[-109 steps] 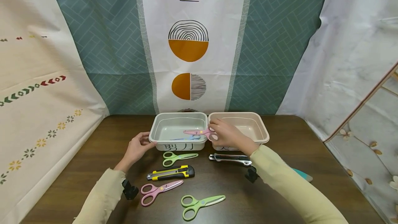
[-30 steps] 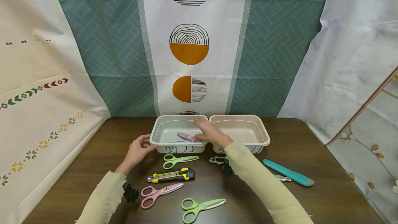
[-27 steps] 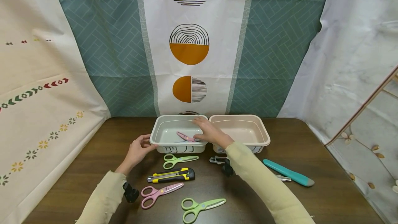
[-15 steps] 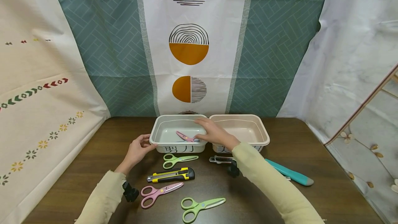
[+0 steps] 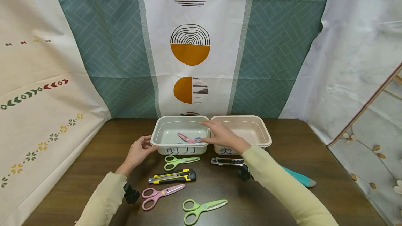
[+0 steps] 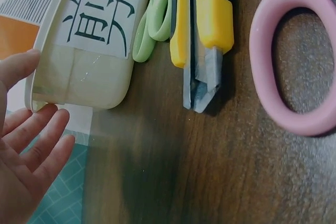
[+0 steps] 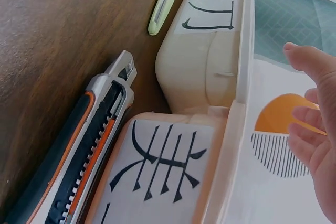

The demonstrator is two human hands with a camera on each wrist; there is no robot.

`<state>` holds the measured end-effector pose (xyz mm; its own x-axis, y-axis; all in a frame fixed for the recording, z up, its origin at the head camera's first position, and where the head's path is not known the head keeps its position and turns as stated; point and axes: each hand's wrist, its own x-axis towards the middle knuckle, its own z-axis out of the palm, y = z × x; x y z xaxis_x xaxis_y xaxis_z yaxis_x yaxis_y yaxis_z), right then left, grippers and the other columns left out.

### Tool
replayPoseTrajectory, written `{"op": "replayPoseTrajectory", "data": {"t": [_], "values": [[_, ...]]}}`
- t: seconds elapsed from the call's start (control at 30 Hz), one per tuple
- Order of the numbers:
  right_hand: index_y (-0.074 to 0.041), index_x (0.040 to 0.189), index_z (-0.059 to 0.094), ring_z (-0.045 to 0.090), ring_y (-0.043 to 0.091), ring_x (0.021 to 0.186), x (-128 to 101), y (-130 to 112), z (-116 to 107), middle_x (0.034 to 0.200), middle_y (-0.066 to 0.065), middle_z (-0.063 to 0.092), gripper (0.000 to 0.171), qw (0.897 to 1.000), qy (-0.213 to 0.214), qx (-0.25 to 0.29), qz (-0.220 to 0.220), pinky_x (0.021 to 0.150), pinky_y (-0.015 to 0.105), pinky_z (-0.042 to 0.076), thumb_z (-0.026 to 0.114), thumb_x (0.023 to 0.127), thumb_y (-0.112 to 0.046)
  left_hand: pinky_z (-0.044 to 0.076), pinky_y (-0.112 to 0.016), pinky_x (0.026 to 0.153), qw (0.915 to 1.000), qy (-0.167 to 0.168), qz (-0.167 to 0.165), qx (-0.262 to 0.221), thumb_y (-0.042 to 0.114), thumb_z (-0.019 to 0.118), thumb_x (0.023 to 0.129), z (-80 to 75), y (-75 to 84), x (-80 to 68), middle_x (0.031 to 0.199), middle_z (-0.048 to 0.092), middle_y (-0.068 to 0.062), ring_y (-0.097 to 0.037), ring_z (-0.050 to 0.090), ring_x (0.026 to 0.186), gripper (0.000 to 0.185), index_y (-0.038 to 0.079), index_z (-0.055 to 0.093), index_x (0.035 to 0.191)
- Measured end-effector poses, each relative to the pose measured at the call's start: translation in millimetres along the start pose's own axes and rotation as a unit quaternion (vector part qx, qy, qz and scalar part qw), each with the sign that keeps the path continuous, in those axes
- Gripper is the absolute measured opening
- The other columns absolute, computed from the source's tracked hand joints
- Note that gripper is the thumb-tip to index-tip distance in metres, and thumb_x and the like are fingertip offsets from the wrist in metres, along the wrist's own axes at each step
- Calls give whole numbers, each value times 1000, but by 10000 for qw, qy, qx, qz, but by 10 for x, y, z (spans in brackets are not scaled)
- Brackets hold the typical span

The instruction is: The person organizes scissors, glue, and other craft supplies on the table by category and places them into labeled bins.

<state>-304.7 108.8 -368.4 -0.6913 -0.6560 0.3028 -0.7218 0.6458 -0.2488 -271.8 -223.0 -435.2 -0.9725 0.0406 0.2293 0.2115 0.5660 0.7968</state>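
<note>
My left hand (image 5: 138, 152) touches the left front corner of the grey-white bin (image 5: 155, 133); in the left wrist view its thumb meets the rim, its fingers loosely extended beside it. Inside lie pink scissors (image 5: 186, 137) and, partly beneath them, a blue-handled tool (image 5: 198, 140). Above the spot where this bin meets the pinkish bin (image 5: 267, 130), my right hand (image 5: 223, 136) is spread and holds nothing. Before the bins lie green scissors (image 5: 180, 160), a yellow-and-black box cutter (image 5: 172, 176), pink scissors (image 5: 163, 193) and more green scissors (image 5: 205, 206).
A white-and-black box cutter (image 5: 226, 161) lies before the pinkish bin, partly behind the right wrist. Farther right a teal cutter (image 5: 303, 178) is half covered by the sleeve. Labels (image 7: 157, 161) mark the bin fronts. Patterned cloths hang behind the table (image 5: 125, 128).
My right hand carried pink scissors to the grey-white bin, let them go there, and has drawn back to the right. My left hand stays at the bin's corner.
</note>
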Motion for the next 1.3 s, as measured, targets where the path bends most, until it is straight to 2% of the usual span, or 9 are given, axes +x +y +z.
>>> {"op": "replayPoseTrajectory", "data": {"t": [0.2,0.37,0.7,0.9,1.0,1.3], "values": [[1,126,48,48,29,114,-102,4,-29,125,15,52,60,9991,119,-193,-354,95,41,37,70,78,-28,50,-32,68,10000,-24,43,39,20,71,79,-7,17,-12,107,61,-23,-27,62,84,54,-4,49,122],[2,122,51,49,27,110,-193,-6,-12,121,14,54,60,9985,82,-132,-517,95,38,37,74,75,-26,49,-27,66,10000,13,-15,-6,20,71,79,-6,15,-6,107,61,-23,-27,62,83,53,-4,49,121],[-1,123,51,47,23,114,-435,-104,3,123,10,52,60,9988,-226,24,-438,95,36,38,73,75,-31,48,-24,64,10000,18,-34,-9,19,71,79,-9,-1,-12,108,61,-22,-27,62,84,53,-2,49,122],[-1,122,52,47,23,115,-634,-146,59,122,10,53,62,9976,-65,250,-648,94,37,38,74,73,-31,48,-26,65,10000,-29,-42,-21,19,71,79,-1,-7,-18,108,60,-22,-28,61,85,53,-2,49,122],[-2,123,52,47,22,115,-724,-167,96,122,9,53,63,9974,-22,364,-619,94,37,39,75,72,-33,49,-27,66,10000,-48,-25,-40,20,71,79,-2,1,-23,108,60,-23,-28,61,85,54,-3,49,122],[-6,124,51,47,22,117,-912,-237,213,123,5,53,63,9972,-358,373,-531,94,38,39,73,74,-36,49,-28,62,9999,112,81,-20,20,72,77,6,14,-23,104,62,-22,-22,62,78,53,-4,50,119]]}}
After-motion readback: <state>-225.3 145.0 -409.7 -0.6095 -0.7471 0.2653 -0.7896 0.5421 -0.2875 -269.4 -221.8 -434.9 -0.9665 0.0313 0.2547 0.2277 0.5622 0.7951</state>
